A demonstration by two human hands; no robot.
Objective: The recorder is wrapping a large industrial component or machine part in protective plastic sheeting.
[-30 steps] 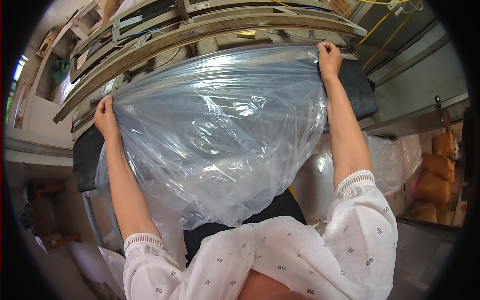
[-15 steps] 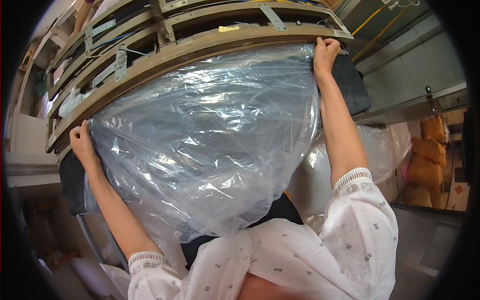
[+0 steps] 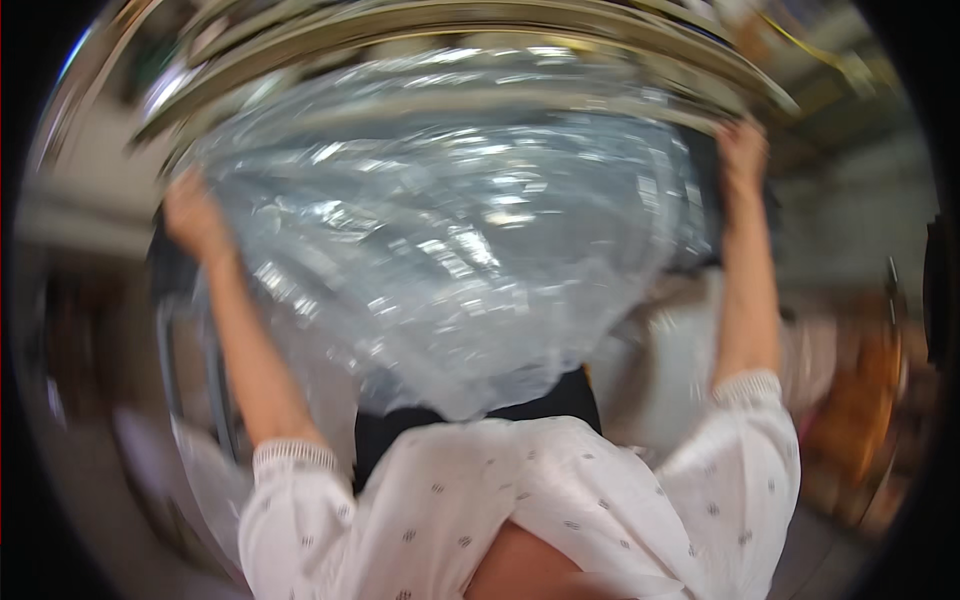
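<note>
A wide, crinkled sheet of clear plastic is stretched between my two hands and hangs toward my lap. My left hand is closed on its upper left corner. At the far right, my right hand is closed at the sheet's upper right end, its fingers blurred by motion. Beyond the sheet runs a long wooden bar, part of a slatted frame. Dark grey material shows beside the right hand, behind or under the plastic.
More clear plastic lies to the right, below my right forearm. Orange bundles are stacked at the far right. Metal legs stand at the lower left. A yellow cord hangs at the upper right.
The hands are farther apart in the picture, the right one shifted right and a little down. The wooden frame appears farther up, and the sheet is spread wider. The whole view has shifted and blurred.
</note>
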